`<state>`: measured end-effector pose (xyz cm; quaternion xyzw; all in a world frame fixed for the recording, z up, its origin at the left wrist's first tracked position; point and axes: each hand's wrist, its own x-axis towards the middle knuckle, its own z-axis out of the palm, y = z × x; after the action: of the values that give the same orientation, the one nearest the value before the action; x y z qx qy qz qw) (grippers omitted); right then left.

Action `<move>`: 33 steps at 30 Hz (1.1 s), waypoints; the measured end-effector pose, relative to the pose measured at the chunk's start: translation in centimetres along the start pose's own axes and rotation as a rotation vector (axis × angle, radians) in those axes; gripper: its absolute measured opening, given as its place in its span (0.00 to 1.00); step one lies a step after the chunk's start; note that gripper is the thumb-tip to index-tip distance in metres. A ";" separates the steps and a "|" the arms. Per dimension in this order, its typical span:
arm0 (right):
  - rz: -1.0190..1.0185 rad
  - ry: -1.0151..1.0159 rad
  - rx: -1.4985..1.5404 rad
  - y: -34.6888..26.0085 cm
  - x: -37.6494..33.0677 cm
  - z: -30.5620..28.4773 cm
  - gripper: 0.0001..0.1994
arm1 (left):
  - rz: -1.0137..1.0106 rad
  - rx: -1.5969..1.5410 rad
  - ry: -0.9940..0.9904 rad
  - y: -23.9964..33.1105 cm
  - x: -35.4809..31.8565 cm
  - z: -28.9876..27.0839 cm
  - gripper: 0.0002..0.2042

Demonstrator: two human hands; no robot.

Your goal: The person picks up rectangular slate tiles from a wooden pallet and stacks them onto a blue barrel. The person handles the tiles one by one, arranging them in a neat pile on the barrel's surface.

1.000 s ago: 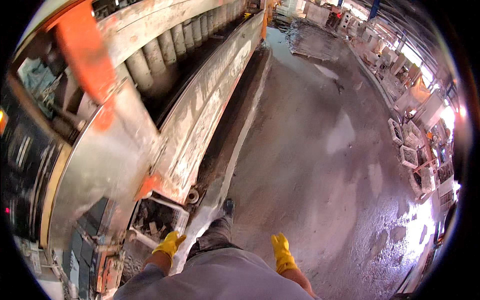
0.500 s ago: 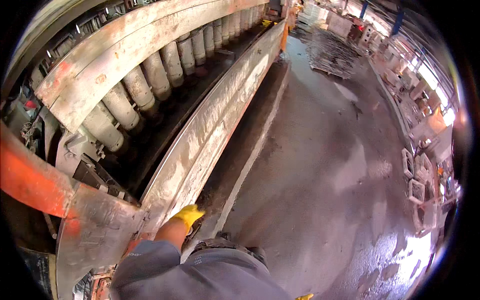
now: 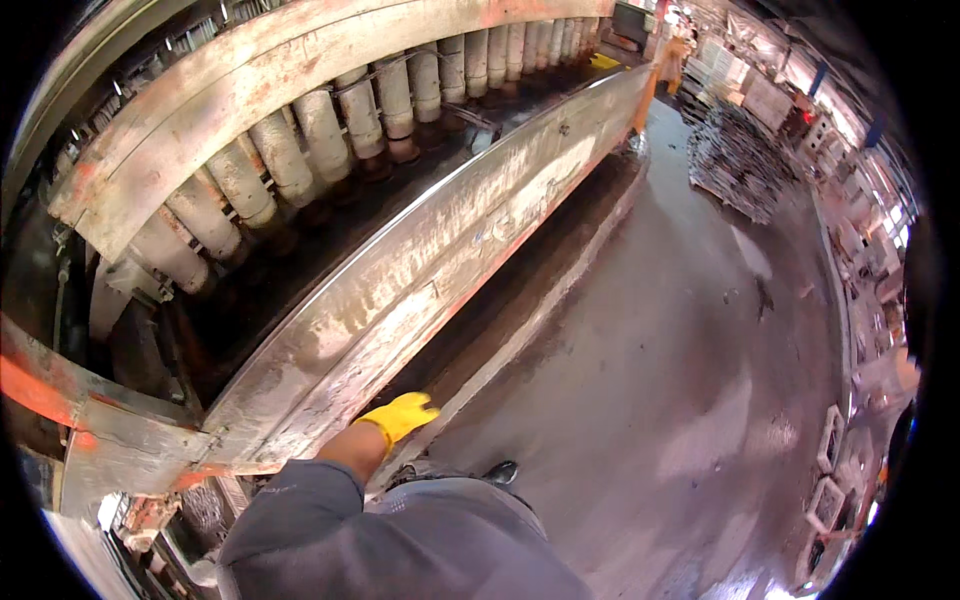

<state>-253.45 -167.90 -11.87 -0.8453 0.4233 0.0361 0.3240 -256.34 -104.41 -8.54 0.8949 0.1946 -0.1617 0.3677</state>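
Note:
My left hand, in a yellow glove, hangs low in front of my body. A gap shows between its fingertips, and I see nothing held in it. Closest to it is a long, pale, scuffed metal beam with a reddish lower edge. The hand appears beside the near part of this beam; whether it touches cannot be told. My right hand is out of the picture.
Behind the beam, a row of grey cylinders stands under a curved upper beam. A wet concrete floor stretches to the right. A stack of flat slabs lies farther off, and hollow blocks line the right side.
My view has turned left, so the beam and slab stack sit farther right. My left gloved hand shows more fully. The yellow glove at the lower edge has left the picture.

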 end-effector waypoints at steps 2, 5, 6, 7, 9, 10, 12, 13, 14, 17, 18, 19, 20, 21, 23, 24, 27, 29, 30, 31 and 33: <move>-0.049 0.022 0.002 -4.6 5.5 0.7 0.36 | -0.174 -0.052 -0.006 -3.3 -1.2 1.9 0.30; -0.141 0.059 0.014 -12.0 13.6 3.0 0.35 | -0.698 -0.111 -0.061 -5.5 -3.5 5.3 0.33; -0.173 0.097 0.022 -14.3 16.5 3.4 0.35 | -0.732 -0.154 -0.106 -4.5 -3.6 6.0 0.34; -0.224 0.134 0.033 -17.0 19.7 4.1 0.34 | -0.762 -0.194 -0.154 -3.2 -3.7 6.5 0.35; -0.320 0.172 0.046 -21.2 24.8 7.5 0.34 | -0.792 -0.041 -0.193 -2.9 -3.9 8.2 0.34; -0.356 0.176 0.070 -23.8 26.4 9.3 0.34 | -0.717 -0.036 -0.230 -3.9 -4.2 9.7 0.34; -0.329 0.105 0.161 -28.7 26.6 13.5 0.34 | -0.658 -0.010 -0.262 -5.3 -3.9 11.3 0.35; -0.273 0.036 0.205 -31.3 24.9 15.2 0.35 | -0.687 0.011 -0.272 -4.6 -3.6 11.2 0.35; -0.229 0.031 0.267 -34.3 23.8 14.6 0.36 | -0.727 0.050 -0.261 -0.6 0.6 8.7 0.35; -0.254 -0.034 -0.021 -35.0 24.2 16.5 0.34 | -0.870 -0.092 -0.095 13.1 11.0 -5.3 0.33; -0.385 -0.010 -0.092 -34.2 25.0 17.0 0.31 | -0.880 -0.107 -0.105 11.6 15.1 -5.3 0.31; -0.364 -0.048 -0.105 -34.0 24.7 17.6 0.31 | -0.916 -0.119 -0.103 8.7 19.1 -5.2 0.30; -0.270 -0.075 -0.083 -34.8 25.2 16.9 0.30 | -0.852 -0.177 -0.095 8.4 24.0 -5.5 0.29; -0.176 -0.089 -0.051 -35.8 26.1 15.7 0.29 | -0.788 -0.224 -0.091 8.5 29.0 -6.7 0.29; -0.035 -0.125 0.007 -37.4 27.2 14.9 0.28 | -0.525 -0.104 0.044 11.1 38.5 -8.6 0.26; 0.021 -0.113 0.039 -38.2 28.2 14.1 0.27 | -0.349 -0.053 0.044 15.8 43.3 -11.3 0.24; 0.089 -0.147 0.083 -42.4 31.3 15.2 0.25 | 0.132 0.195 0.057 20.1 60.7 -12.9 0.28; 0.120 -0.193 0.105 -45.1 33.4 17.1 0.24 | 0.105 0.005 0.222 27.7 68.1 -14.2 0.30; 0.151 -0.196 0.119 -46.2 34.8 18.0 0.24 | 0.115 -0.043 0.150 33.3 71.0 -15.0 0.30; 0.171 -0.214 0.126 -47.4 36.2 18.9 0.23 | 0.120 -0.086 0.084 38.4 72.8 -15.9 0.31; 0.186 -0.279 0.134 -50.3 39.8 21.5 0.22 | 0.238 -0.095 0.070 43.8 76.7 -15.9 0.31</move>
<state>-186.21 -161.26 -16.14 -0.7658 0.4521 0.1544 0.4304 -166.63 -104.03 -4.87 0.8983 0.1073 -0.0760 0.4193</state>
